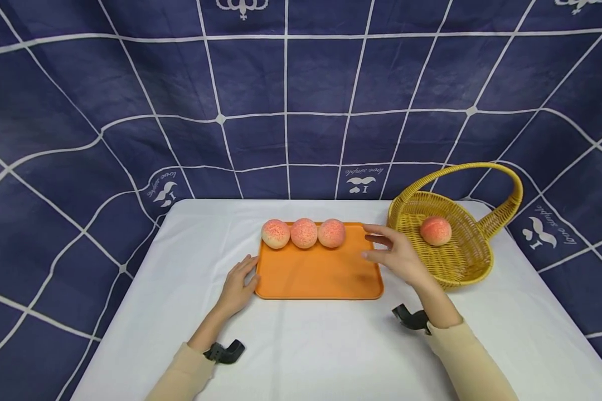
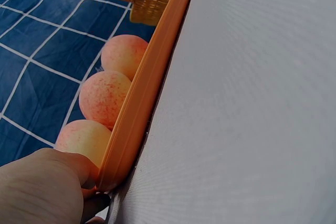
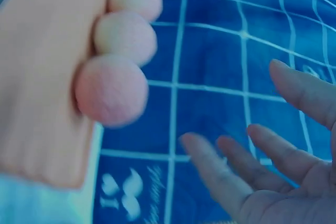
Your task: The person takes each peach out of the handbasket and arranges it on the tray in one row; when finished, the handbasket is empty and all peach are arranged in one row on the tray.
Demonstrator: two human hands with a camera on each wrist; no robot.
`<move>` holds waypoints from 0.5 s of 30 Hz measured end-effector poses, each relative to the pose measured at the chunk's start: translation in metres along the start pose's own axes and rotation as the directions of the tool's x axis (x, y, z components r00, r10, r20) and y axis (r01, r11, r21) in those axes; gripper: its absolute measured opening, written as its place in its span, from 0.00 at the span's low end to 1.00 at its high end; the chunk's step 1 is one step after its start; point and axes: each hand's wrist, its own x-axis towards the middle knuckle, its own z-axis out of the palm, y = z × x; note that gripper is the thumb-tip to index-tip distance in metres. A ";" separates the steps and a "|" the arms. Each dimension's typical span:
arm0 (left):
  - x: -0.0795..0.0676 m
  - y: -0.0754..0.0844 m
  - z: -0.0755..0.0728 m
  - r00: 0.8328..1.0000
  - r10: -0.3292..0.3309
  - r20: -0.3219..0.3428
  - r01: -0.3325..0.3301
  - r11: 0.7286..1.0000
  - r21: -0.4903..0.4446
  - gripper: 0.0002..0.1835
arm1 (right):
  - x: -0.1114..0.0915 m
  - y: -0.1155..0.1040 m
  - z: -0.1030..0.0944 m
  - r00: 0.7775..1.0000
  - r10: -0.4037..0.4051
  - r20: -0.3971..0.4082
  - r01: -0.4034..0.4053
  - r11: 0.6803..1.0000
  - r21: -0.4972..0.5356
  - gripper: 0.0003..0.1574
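Note:
Three pink-and-cream peaches, the left, middle and right, sit in a row along the back of an orange tray. My left hand rests against the tray's left edge, its fingers relaxed; in the left wrist view that hand touches the corner, with some fingertips hidden. Over the tray's right edge hovers my right hand, fingers spread and holding nothing. The right wrist view shows this hand apart from the nearest peach. Another peach lies inside the yellow wicker basket.
The basket's tall arched handle rises at the right, close behind my right hand. A white cloth covers the table. Dark blue gridded fabric hangs behind it and at both sides.

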 end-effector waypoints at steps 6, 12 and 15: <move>0.000 0.000 -0.001 1.000 0.008 -0.010 -0.008 1.000 -0.001 0.26 | -0.024 0.000 -0.044 0.969 -0.087 -0.232 0.079 0.996 -0.042 0.32; 0.000 0.002 -0.002 1.000 -0.007 -0.006 0.007 1.000 -0.008 0.26 | -0.026 0.018 -0.085 0.895 0.024 -0.446 -0.097 0.985 -0.141 0.35; 0.000 0.002 -0.001 1.000 -0.006 -0.007 0.006 1.000 -0.012 0.26 | -0.021 0.034 -0.100 0.865 0.092 -0.493 -0.185 0.972 -0.144 0.36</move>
